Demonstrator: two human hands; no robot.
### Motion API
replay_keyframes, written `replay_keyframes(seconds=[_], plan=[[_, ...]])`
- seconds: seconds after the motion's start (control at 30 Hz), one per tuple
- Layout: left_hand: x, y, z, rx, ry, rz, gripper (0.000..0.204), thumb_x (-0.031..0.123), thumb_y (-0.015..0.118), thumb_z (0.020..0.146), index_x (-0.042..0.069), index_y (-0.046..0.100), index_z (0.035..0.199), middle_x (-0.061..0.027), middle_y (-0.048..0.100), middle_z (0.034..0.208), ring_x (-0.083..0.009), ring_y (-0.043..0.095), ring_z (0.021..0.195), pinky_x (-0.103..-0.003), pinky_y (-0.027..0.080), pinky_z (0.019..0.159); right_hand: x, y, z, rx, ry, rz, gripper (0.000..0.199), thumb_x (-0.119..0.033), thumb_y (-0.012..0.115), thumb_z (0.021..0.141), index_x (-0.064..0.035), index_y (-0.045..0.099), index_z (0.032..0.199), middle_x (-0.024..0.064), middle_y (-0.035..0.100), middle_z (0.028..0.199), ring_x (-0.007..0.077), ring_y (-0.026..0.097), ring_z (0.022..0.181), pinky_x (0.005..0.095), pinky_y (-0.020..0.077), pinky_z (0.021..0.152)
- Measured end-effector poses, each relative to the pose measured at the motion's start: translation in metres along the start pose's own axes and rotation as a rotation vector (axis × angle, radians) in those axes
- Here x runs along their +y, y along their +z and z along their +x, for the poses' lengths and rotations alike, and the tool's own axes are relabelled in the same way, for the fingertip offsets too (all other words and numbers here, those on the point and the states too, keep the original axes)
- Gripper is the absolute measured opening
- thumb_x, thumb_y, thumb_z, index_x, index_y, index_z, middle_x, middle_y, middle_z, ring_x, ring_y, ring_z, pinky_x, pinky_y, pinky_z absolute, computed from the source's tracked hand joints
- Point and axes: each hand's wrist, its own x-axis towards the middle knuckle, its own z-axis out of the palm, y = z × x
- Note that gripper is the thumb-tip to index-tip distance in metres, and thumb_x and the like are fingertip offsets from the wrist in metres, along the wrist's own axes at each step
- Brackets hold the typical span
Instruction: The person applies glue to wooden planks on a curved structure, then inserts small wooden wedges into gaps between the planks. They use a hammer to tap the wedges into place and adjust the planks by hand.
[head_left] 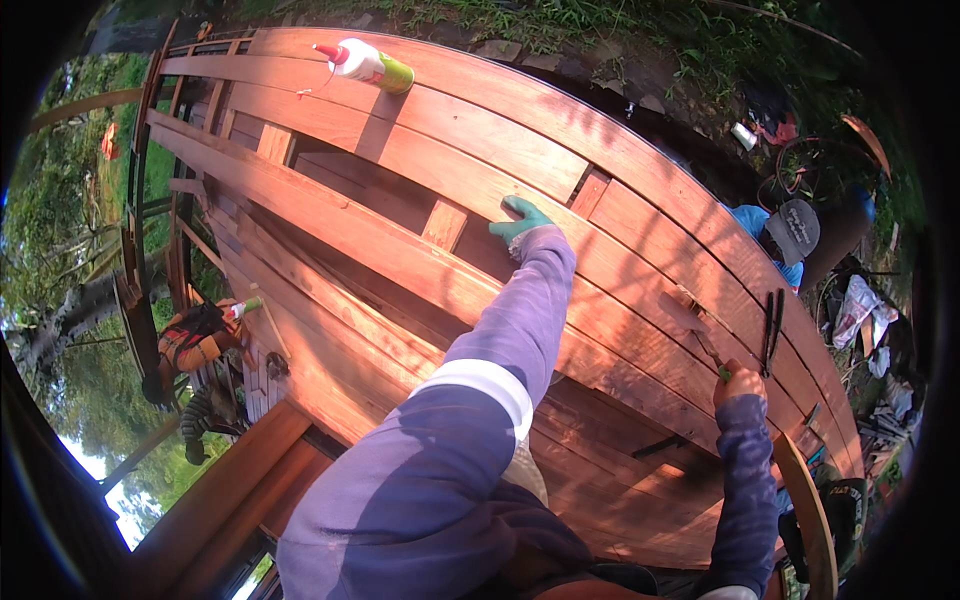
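Note:
My left hand (522, 220), in a green glove, rests on the edge of a reddish wooden plank (450, 165) beside a gap in the curved planked surface. Its fingers are apart and hold nothing. Lower right, my bare right hand (740, 386) is closed around a thin tool (708, 348) with a bit of green at the grip. The tool points up and away over the planks; its exact kind is unclear. Just right of that hand lies a black, two-legged tool (772, 332). Farther off on the planks stands a white and green bottle (372, 66) with a red nozzle.
Long gaps between planks expose crosspieces (444, 224). A dark bar (658, 447) lies near my right forearm. Beyond the right edge is a person in a grey cap (795, 232). At left, another person (195, 340) is beside a similar bottle (246, 308); a striped sleeve (212, 410) shows below.

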Motion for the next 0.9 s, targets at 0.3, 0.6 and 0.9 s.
replay_keyframes(seconds=[0.3, 0.6, 0.9], plan=[[0.009, -0.008, -0.009, -0.08, -0.07, 0.009, 0.066, 0.056, 0.048, 0.099, -0.001, 0.044, 0.133, -0.0324, 0.07, 0.103, -0.0507, 0.07, 0.095, -0.056, 0.06, 0.071, 0.002, 0.004, -0.002, 0.01, 0.011, 0.02, 0.02, -0.016, 0.065, 0.085, -0.0185, 0.075, 0.102, 0.0165, 0.073, 0.084, 0.0359, 0.073, 0.085, 0.0461, 0.0589, 0.077], [0.012, -0.008, -0.012, -0.075, -0.101, 0.041, 0.052, 0.041, 0.048, 0.103, 0.002, 0.042, 0.137, -0.0288, 0.069, 0.106, -0.0459, 0.071, 0.098, -0.053, 0.062, 0.072, -0.004, -0.002, -0.005, -0.009, 0.04, 0.021, 0.017, -0.015, 0.06, 0.089, -0.0159, 0.073, 0.099, 0.0179, 0.073, 0.084, 0.0364, 0.073, 0.086, 0.046, 0.0584, 0.076], [0.001, 0.001, -0.008, -0.033, -0.052, -0.001, 0.068, 0.058, 0.047, 0.099, -0.002, 0.045, 0.131, -0.0283, 0.071, 0.1, -0.049, 0.07, 0.096, -0.057, 0.06, 0.073, 0.0, 0.0, -0.002, 0.012, 0.013, 0.028, 0.015, -0.015, 0.061, 0.089, -0.0151, 0.073, 0.098, 0.0177, 0.073, 0.085, 0.037, 0.073, 0.087, 0.0476, 0.0583, 0.077]])
